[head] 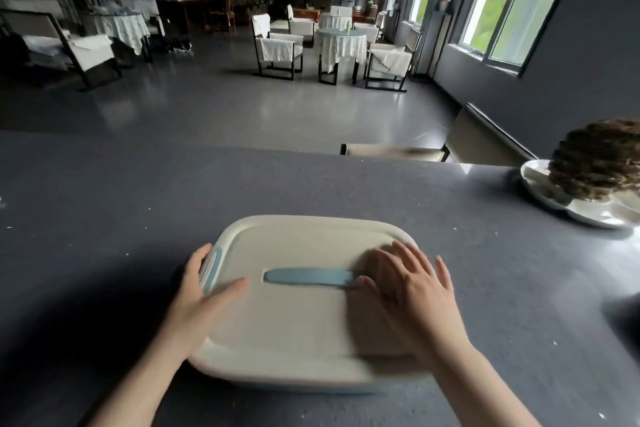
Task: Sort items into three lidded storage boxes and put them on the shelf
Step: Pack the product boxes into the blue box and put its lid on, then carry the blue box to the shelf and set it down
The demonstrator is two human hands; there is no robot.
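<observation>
Grey bench is carrying a cream storage box, lid seated. Left grip is clasping its blue side clip; right grip, fingers spread, is pressing the lid. Probably closing; next is calling for latching, then shelving.

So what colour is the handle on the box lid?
Light blue handle on a cream lid; the head view shows it.

Left hand gripping lidded storage box, right hand flat on lid
</observation>
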